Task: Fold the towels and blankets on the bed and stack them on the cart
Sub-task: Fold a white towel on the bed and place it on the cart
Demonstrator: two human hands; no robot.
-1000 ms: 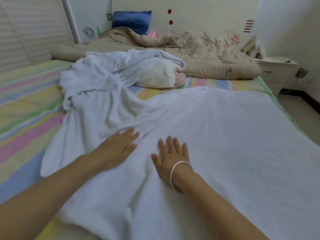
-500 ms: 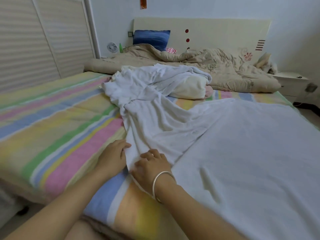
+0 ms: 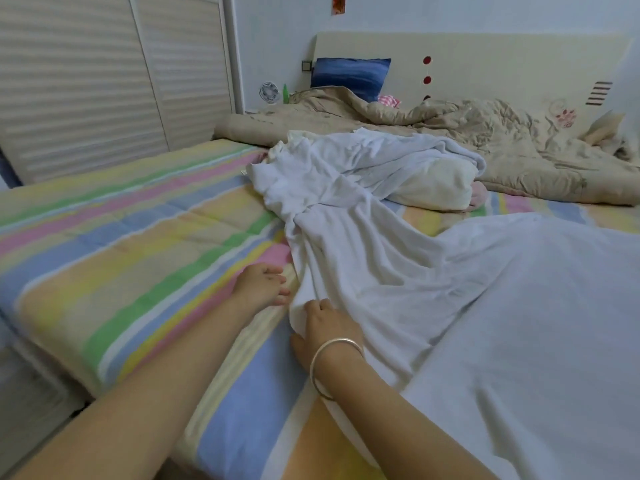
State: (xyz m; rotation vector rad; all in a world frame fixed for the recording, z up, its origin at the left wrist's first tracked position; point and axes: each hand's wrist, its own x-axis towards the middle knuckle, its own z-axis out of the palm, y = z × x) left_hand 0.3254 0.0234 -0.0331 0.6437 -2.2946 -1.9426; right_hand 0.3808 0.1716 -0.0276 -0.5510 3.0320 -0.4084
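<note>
**Item:** towel [image 3: 398, 271], white, large, unfolded.

**Location:** on the bed [image 3: 121, 244], right half. It lies flat at the near right. Its left side is gathered into a ridge that runs away from the person to a crumpled heap, just short of the quilt [image 3: 519, 150]. The cart is not in view.

**Long axis:** near to far, along the ridge.

**Right hand** [image 3: 329, 329]**:** on the ridge's near end, fingers curled over the towel's left edge and gripping it, thumb out on the bed.

**Left hand** [image 3: 261, 285]**:** just beside the same edge, a little farther up it, on bare striped bed. The fingers are curled toward the cloth, but whether they pinch it cannot be told.

**Bearing:** the bulk of the towel lies right of and beyond both hands. The right hand is the nearer.

**Assessment:** the towel is probably being squared before the first fold. That would mean drawing the bunched edge left to flatten the ridge.
</note>
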